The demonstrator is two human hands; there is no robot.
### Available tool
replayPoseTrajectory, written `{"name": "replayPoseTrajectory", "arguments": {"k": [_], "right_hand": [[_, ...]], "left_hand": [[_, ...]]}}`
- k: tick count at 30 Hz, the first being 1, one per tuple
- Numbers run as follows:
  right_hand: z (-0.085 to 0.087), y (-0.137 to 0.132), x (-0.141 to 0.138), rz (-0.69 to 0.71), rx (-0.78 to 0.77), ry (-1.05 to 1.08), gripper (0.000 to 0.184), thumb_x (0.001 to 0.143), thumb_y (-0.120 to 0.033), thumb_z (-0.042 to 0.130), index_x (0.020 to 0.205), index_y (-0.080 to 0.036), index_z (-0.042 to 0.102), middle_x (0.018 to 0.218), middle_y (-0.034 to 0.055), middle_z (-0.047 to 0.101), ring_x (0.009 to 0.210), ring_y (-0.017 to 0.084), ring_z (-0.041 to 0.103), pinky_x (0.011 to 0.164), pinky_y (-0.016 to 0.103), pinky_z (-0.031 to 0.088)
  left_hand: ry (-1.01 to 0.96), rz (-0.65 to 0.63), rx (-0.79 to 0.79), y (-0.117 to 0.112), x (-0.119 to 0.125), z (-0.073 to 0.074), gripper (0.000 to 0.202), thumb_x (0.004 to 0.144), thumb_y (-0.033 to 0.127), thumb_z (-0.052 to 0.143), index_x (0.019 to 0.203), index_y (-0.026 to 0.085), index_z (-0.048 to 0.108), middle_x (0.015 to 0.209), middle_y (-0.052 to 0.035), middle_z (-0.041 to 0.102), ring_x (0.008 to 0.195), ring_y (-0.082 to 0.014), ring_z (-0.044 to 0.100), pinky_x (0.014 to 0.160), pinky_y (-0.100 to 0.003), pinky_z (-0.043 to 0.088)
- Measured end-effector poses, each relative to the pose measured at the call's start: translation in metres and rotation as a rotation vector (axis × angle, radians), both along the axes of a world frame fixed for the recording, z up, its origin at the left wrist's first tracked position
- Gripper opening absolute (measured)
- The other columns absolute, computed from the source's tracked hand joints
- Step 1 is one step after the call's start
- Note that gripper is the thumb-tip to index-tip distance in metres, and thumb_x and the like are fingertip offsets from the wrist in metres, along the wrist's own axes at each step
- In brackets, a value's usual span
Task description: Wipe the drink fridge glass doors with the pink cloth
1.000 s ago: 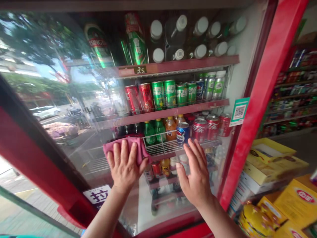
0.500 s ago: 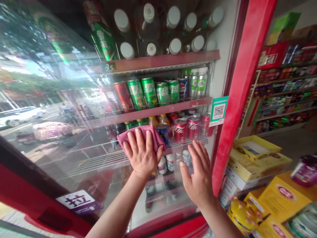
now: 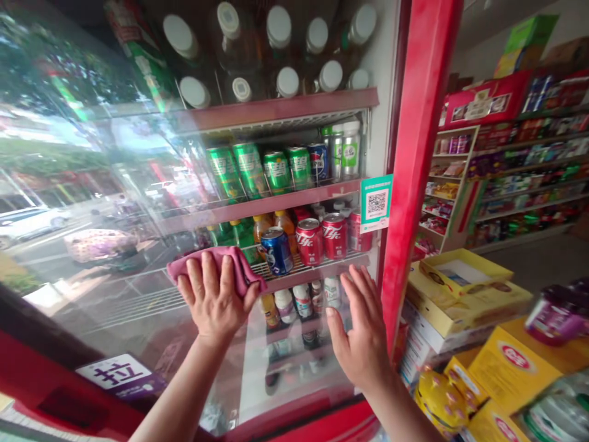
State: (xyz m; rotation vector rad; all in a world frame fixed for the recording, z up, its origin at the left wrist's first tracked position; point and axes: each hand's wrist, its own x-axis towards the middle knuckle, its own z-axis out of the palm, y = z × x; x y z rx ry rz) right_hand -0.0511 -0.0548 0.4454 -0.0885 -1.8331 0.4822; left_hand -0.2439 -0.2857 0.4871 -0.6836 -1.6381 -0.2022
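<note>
My left hand [image 3: 212,299] lies flat with fingers spread on a pink cloth [image 3: 239,267], pressing it against the glass door [image 3: 138,202] of a red drinks fridge. My right hand [image 3: 361,330] rests open and flat on the same glass, near the door's red right frame [image 3: 416,153]. Behind the glass, wire shelves carry green, red and blue cans [image 3: 278,250] and small bottles.
A green QR sticker [image 3: 377,203] is stuck on the glass. A purple sign [image 3: 114,372] sits above the red door handle at lower left. Yellow boxes [image 3: 510,363] are stacked at right, with store shelves [image 3: 519,178] behind them.
My left hand slid the pink cloth right across the glass, then back left. The right hand stayed flat on the glass. The view shifted right.
</note>
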Motion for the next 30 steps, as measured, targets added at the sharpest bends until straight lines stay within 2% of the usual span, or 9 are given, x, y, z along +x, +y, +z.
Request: {"name": "replayPoseTrajectory", "arguments": {"k": [1,3,6,11,17,23,27,30], "right_hand": [[-0.005,0.006,0.002,-0.008,-0.010,-0.002,0.060,0.109,-0.025,0.060,0.166,-0.018,0.047,0.170,0.0222,0.054,0.163,0.041,0.046,0.125,0.074,0.049],[-0.015,0.017,0.006,-0.020,-0.027,-0.016,0.060,0.108,-0.025,0.061,0.167,-0.019,0.047,0.171,0.0213,0.054,0.163,0.041,0.046,0.125,0.074,0.049],[-0.023,0.030,0.013,-0.032,-0.042,-0.043,0.062,0.108,-0.026,0.060,0.168,-0.020,0.044,0.173,0.0197,0.051,0.164,0.040,0.045,0.127,0.074,0.047],[-0.020,0.051,0.029,-0.090,-0.040,-0.017,0.061,0.109,-0.026,0.059,0.168,-0.019,0.045,0.171,0.0207,0.053,0.164,0.039,0.045,0.126,0.072,0.049],[-0.022,0.067,0.043,-0.143,-0.053,-0.026,0.062,0.108,-0.027,0.059,0.168,-0.020,0.044,0.172,0.0188,0.053,0.165,0.039,0.043,0.128,0.074,0.046],[-0.030,0.076,0.055,-0.194,-0.074,-0.028,0.063,0.109,-0.029,0.059,0.169,-0.020,0.043,0.175,0.0184,0.049,0.167,0.040,0.040,0.129,0.075,0.044],[-0.035,0.077,0.063,-0.225,-0.080,-0.028,0.063,0.109,-0.030,0.059,0.169,-0.020,0.043,0.174,0.0188,0.049,0.167,0.040,0.040,0.129,0.075,0.045],[-0.035,0.074,0.064,-0.229,-0.069,-0.049,0.064,0.109,-0.029,0.059,0.170,-0.022,0.043,0.174,0.0181,0.049,0.167,0.041,0.040,0.129,0.076,0.045]], "left_hand": [[-0.018,0.002,0.030,0.003,0.000,-0.001,0.102,0.097,0.066,0.071,0.177,0.015,0.031,0.186,-0.0233,0.021,0.177,-0.0416,0.008,0.140,-0.065,0.007],[-0.061,0.000,0.085,0.022,0.005,0.000,0.104,0.098,0.064,0.070,0.178,0.015,0.025,0.186,-0.0251,0.016,0.176,-0.0452,0.004,0.139,-0.071,0.005],[-0.092,-0.033,0.079,0.071,0.019,0.005,0.106,0.098,0.063,0.072,0.179,0.018,0.021,0.187,-0.0241,0.012,0.175,-0.0489,0.004,0.137,-0.075,0.007],[-0.069,-0.078,-0.030,0.147,0.041,0.015,0.105,0.097,0.061,0.072,0.180,0.021,0.021,0.186,-0.0216,0.017,0.175,-0.0483,0.010,0.138,-0.074,0.013],[-0.095,-0.159,-0.070,0.212,0.058,0.023,0.104,0.098,0.059,0.072,0.180,0.023,0.018,0.185,-0.0196,0.020,0.174,-0.0463,0.014,0.139,-0.072,0.013],[-0.114,-0.231,-0.114,0.280,0.077,0.020,0.093,0.105,0.052,0.062,0.180,0.025,0.014,0.185,-0.0171,0.017,0.175,-0.0422,0.013,0.140,-0.071,0.011],[-0.104,-0.294,-0.187,0.301,0.081,0.018,0.087,0.106,0.041,0.058,0.180,0.020,0.017,0.185,-0.0159,0.019,0.175,-0.0386,0.014,0.142,-0.066,0.005],[-0.090,-0.321,-0.254,0.292,0.079,0.021,0.083,0.107,0.042,0.055,0.179,0.021,0.020,0.185,-0.0120,0.022,0.176,-0.0352,0.017,0.143,-0.061,0.007]]}}
